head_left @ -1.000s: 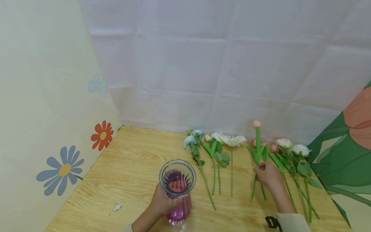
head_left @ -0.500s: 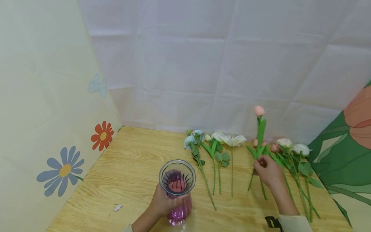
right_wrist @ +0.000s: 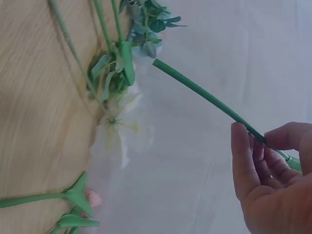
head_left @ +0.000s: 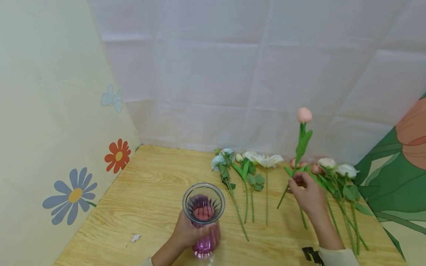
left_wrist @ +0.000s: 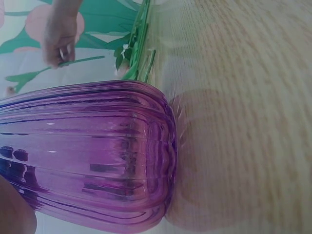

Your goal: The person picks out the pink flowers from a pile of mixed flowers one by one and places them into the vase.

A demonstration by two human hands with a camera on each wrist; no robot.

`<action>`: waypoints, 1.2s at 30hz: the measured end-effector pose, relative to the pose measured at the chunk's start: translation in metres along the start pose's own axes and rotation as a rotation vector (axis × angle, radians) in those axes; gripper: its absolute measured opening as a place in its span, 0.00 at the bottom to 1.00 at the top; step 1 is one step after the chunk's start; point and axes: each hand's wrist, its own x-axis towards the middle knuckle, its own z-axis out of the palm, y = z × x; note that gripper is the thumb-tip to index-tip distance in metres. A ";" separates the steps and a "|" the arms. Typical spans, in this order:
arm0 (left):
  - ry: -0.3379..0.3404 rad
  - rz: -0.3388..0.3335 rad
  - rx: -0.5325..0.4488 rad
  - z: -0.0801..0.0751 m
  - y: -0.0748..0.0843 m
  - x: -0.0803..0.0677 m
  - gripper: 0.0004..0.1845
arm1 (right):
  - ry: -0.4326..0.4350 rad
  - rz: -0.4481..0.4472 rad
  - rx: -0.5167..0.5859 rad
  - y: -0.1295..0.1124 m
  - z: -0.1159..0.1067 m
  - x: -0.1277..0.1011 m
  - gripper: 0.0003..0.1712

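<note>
A purple ribbed glass vase (head_left: 207, 238) stands upright on the table, and my left hand (head_left: 190, 229) grips it round the side below the rim. The left wrist view shows the vase (left_wrist: 97, 156) close up, its base on the wood. My right hand (head_left: 307, 192) pinches the green stem of a pink tulip (head_left: 304, 115), which is raised with its bloom up and its stem slanting down to the left. In the right wrist view the stem (right_wrist: 195, 88) passes between the thumb and fingers of the right hand (right_wrist: 278, 180).
Pale blue flowers (head_left: 218, 162), a white lily (head_left: 270, 161) and other stems lie left of my right hand. White roses (head_left: 346, 170) and more pink tulips lie to its right. A white scrap (head_left: 134, 238) sits on the wooden table (head_left: 159, 173). A white cloth (head_left: 206, 81) hangs behind.
My right hand has lifted the pink tulip off the table, and its bloom has risen and shifted slightly right. The left hand and the vase have stayed in place.
</note>
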 end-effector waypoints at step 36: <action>0.014 -0.072 0.027 0.001 0.004 -0.001 0.37 | 0.070 -0.265 0.382 -0.079 -0.004 -0.016 0.05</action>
